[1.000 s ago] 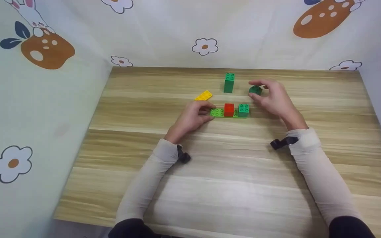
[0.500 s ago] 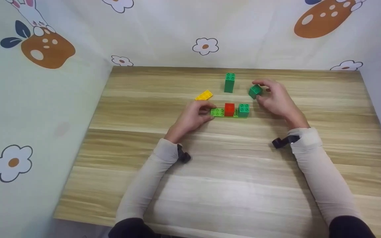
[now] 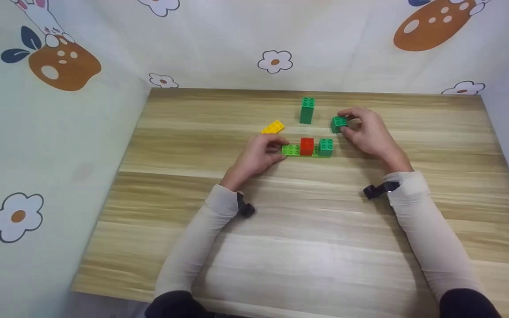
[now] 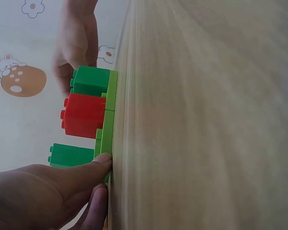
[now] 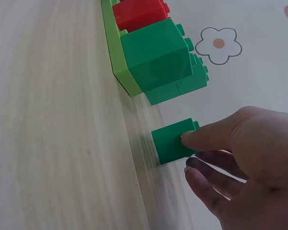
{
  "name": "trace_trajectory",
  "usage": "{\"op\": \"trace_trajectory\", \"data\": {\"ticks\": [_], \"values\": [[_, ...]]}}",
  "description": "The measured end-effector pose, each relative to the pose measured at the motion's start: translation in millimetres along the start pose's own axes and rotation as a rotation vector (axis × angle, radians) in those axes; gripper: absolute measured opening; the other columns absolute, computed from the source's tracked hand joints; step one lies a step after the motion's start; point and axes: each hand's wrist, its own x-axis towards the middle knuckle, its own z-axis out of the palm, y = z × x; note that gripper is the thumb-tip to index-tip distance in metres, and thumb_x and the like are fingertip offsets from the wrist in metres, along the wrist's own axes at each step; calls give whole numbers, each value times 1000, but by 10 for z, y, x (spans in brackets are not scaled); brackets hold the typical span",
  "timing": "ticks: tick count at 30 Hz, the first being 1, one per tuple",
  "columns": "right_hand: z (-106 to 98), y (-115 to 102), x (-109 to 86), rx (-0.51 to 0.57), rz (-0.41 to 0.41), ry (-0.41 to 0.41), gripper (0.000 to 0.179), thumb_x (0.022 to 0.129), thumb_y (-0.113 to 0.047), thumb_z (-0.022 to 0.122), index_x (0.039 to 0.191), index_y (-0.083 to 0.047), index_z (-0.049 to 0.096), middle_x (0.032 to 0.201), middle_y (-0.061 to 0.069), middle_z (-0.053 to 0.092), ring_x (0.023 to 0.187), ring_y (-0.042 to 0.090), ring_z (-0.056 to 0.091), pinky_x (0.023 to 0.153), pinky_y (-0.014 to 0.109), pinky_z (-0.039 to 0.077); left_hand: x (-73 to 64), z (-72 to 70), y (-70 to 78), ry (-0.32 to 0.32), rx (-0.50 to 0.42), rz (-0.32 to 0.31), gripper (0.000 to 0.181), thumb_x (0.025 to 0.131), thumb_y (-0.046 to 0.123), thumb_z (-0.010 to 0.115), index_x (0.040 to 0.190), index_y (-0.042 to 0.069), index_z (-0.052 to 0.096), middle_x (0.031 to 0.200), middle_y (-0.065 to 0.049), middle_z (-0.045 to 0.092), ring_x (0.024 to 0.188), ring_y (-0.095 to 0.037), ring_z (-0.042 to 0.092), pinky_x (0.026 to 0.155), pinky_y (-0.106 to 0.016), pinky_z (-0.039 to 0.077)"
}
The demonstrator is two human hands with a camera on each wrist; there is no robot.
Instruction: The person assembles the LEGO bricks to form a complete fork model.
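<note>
On the wood-grained table [image 3: 281,185], with the red brick [image 3: 307,146] as dial centre and twelve toward the back wall [image 3: 219,44], we list: one light green plate [image 3: 290,150], lying flat under the red brick from nine to three; one mounted green brick [image 3: 325,148] on its three o'clock end; one green stack [image 3: 307,113] of two, upright and apart at twelve; one yellow brick [image 3: 273,127], thin, slanting at ten. At nine we record the left hand [image 3: 256,154], thumb and fingers pinching the plate's end. At two, the right hand [image 3: 365,130], partly curled, holds one loose green brick [image 3: 337,125] between thumb and fingers; whether this brick touches the table we cannot tell. Surface: pale and brown bands, a bright sheen at six. Room: pale walls; outlined flower [image 3: 275,62] between eleven and twelve; brown fruit [image 3: 427,28] between one and two; on the left wall [image 3: 73,145], a rabbit [image 3: 42,20] above a second fruit [image 3: 66,73], between nine and ten.
</note>
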Motion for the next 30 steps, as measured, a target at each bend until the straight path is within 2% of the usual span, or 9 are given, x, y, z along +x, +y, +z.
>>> {"op": "trace_trajectory", "data": {"ticks": [12,14,17,21,25,30], "values": [[-5,-12,-10,-5,23,3,47,98,-1,74,144,4,64,137,24,67,120,36,69,104,54,61,8,-3,-3,-11,-22,-15,36,94,3,83,129,5,77,132,-10,77,118,-23,76,107,-33,61],[-9,-28,-10,2,25,8,46,99,-3,74,144,3,65,137,24,67,121,36,68,104,48,62,7,-4,-4,-11,-23,-15,36,94,3,83,129,5,77,132,-10,77,118,-23,76,107,-33,61],[-14,-62,-9,20,34,16,46,100,-8,75,144,-1,66,135,21,68,121,34,69,99,30,63,5,-4,-4,-8,-28,-12,36,93,3,84,129,4,77,131,-11,77,117,-24,76,107,-33,62],[-15,-130,-13,45,38,22,45,101,-14,77,144,-5,68,132,19,70,120,33,69,88,11,56,3,-3,-5,-6,-30,-11,36,93,2,84,128,4,77,131,-11,77,117,-24,76,107,-33,62],[-7,-215,-17,60,22,27,45,101,-19,77,143,-6,69,131,17,70,120,29,68,86,9,55,5,-1,-11,-3,-30,-14,36,93,2,84,128,5,77,131,-11,76,118,-24,76,107,-34,62],[26,-313,-40,88,-32,50,43,100,-20,79,140,-7,71,129,15,72,116,28,70,85,10,57,7,2,-22,0,-45,14,35,92,0,84,127,1,76,130,-13,76,116,-26,76,106,-34,62]]}}
